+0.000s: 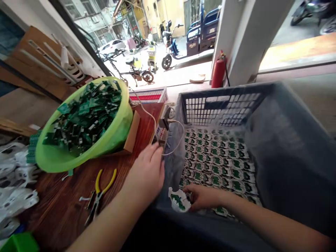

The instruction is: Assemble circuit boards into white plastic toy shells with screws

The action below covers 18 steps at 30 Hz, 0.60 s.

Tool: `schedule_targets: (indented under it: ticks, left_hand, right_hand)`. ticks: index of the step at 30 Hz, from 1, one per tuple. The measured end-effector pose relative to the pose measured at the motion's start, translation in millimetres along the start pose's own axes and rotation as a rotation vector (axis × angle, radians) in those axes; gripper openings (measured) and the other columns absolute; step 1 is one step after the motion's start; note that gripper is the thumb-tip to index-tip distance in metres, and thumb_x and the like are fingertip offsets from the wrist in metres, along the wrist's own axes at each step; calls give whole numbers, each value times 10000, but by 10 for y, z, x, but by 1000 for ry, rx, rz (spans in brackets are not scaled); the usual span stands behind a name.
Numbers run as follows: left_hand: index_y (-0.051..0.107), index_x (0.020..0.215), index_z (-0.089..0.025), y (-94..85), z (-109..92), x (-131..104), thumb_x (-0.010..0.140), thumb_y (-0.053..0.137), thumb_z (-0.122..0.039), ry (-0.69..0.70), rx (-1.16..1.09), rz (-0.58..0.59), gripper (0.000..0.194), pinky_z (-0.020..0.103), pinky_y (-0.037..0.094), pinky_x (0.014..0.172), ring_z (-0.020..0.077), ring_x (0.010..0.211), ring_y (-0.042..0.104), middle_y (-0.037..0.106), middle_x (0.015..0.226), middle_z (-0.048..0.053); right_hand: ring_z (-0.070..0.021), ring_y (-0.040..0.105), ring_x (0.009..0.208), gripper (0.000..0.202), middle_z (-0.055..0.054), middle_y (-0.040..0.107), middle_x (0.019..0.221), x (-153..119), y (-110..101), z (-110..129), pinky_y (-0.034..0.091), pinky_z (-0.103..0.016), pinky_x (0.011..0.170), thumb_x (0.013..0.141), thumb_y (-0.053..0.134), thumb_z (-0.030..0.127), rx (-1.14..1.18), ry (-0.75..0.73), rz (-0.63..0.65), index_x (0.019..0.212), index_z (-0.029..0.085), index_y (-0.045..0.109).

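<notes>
Right hand [202,197] pinches a white shell [185,203] bearing a green board [178,202]; the shell sits at those fingertips, on their left, its long axis seeming to slant down rightward, above the near edge of the grey crate [288,115]; the left hand [149,168] is farther off, near a small dark box [164,119], its grasp something I can't tell; similar pieces [217,161] line the crate beyond.

Place: small assembly workshop, open to the street [181,74]
Workbench [145,129]: basin [126,120] of circuit boards [90,112]; pliers [98,196]
Crate [231,91]: rows of board-filled casings [216,160]
Frontage: fire extinguisher [218,71]; scooters [152,54] outside
</notes>
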<state>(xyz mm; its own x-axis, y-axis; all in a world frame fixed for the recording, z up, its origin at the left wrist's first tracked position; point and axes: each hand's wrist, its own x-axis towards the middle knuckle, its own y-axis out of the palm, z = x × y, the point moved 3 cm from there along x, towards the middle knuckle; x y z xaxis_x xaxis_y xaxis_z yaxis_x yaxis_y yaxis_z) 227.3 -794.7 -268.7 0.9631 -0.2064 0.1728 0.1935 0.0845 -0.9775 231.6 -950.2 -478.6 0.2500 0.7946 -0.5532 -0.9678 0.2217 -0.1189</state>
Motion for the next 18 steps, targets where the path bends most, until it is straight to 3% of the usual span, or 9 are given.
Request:
schedule_targets:
  ticks: [4, 8, 14, 16, 18]
  left_hand:
    - [410, 1278, 43, 319, -5, 852, 810, 461, -196, -93, 8, 54, 527, 476, 298, 1049, 361, 1271, 361, 408, 1369, 255]
    - [281, 1320, 111, 521, 82, 1407, 839, 458, -247, -221, 11, 96, 625, 517, 195, 1075, 397, 1321, 237, 274, 1412, 322]
    - [337, 1340, -159, 745, 311, 1858, 880, 443, -392, -383, -46, 159, 527, 556, 296, 1020, 308, 1288, 346, 328, 1439, 155]
    - [327, 1346, -162, 809, 404, 1960, 887, 427, -390, -409, -66, 165, 522, 555, 283, 1030, 305, 1305, 319, 303, 1453, 149]
    - [287, 1365, -95, 859, 488, 2042, 909, 371, -355, -432, -76, 180, 532, 513, 254, 1060, 301, 1338, 253, 253, 1470, 190]
  right_hand:
    - [-176, 563, 889, 595, -77, 522, 1132, -9, -110, -450, 491, -302, 733, 689, 708, 297, 2, 180, -122, 1213, 187, 447]
    - [-207, 528, 1003, 458, -105, 417, 1274, -26, -162, -924, 488, -394, 818, 842, 567, 284, -31, 364, -268, 1259, 184, 407]
    - [-218, 520, 1049, 372, -96, 476, 1219, 84, -359, -1430, 469, -414, 861, 861, 545, 287, -77, 572, -409, 1202, 158, 471]
    - [-213, 527, 1038, 355, -95, 492, 1200, 150, -509, -1565, 471, -410, 858, 866, 539, 291, -73, 627, -442, 1187, 152, 483]
    - [-209, 535, 1023, 346, -95, 504, 1182, 208, -702, -1700, 476, -411, 848, 870, 533, 297, -52, 672, -478, 1176, 142, 490]
